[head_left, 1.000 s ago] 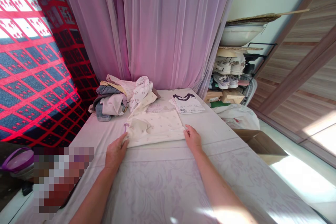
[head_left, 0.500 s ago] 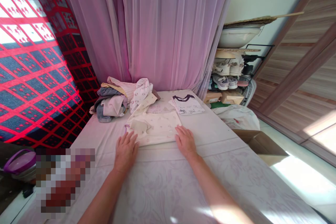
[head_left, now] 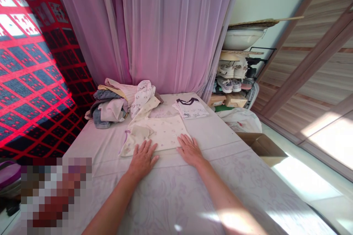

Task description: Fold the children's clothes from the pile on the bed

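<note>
Resting flat: left hand (head_left: pixel 142 158) and right hand (head_left: pixel 189 150) on a cream garment (head_left: pixel 167 131)

Nearest the camera, a pale floral sheet (head_left: pixel 171 202) covers the bed, with small patches of sunlight on it. Two bare forearms reach forward over it. The left hand lies palm down and open, its fingers spread over the near edge of the cream garment. The right hand, likewise open and palm down, has its fingertips at the garment's near right corner. Neither hand grips anything.

The cream garment, dotted with small prints, lies mostly flat in the middle of the bed; its left side shows a rumpled fold and purple trim, and one part stretches away towards a heap of clothes (head_left: pixel 112 108).

Off the right side of the bed stand an open cardboard box (head_left: pixel 260 146) and, just past it, a white plastic bag (head_left: pixel 242 120). Farther up the bed, the heap sits at the left, while a folded white shirt (head_left: pixel 192 111) with a dark neckline lies at the right, just beyond the garment.

Past the bag is a rack holding shoes (head_left: pixel 228 85), with a white basin (head_left: pixel 243 39) on top. A sheer purple curtain (head_left: pixel 176 29) hangs behind the bed.
</note>
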`<state>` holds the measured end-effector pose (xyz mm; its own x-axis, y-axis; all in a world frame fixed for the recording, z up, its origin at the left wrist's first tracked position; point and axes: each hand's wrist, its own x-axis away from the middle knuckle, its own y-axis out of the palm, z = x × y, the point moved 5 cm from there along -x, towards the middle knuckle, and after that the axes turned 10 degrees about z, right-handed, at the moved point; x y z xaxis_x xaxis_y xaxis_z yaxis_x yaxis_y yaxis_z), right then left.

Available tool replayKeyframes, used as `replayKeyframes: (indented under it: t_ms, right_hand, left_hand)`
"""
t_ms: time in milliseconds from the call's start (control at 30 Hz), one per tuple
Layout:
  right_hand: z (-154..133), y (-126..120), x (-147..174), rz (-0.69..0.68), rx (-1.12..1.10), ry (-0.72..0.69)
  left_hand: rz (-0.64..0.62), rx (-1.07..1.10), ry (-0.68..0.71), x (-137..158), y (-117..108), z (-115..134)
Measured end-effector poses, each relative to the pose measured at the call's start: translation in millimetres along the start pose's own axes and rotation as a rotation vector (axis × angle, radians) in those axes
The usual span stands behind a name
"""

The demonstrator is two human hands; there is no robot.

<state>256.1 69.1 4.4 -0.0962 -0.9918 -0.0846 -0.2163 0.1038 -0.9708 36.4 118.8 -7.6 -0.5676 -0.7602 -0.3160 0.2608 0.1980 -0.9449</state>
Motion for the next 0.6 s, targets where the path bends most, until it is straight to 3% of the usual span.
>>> replayKeyframes:
  t_ms: [267,433,600]
  right_hand:
    - [-3,-4,1,0.011,0.025,0.039]
    - [-10,-2,4,0.067,0.034,0.015]
    - [-6,4,6,0.109,-0.002,0.019]
  left_hand:
    - [-0.111,-0.006,-0.029,-3,-5,5]
    - [-0.075,-0.016,-0.028,2,-2,2]
    - [0.037,-0.005,0.016,13,0,-4]
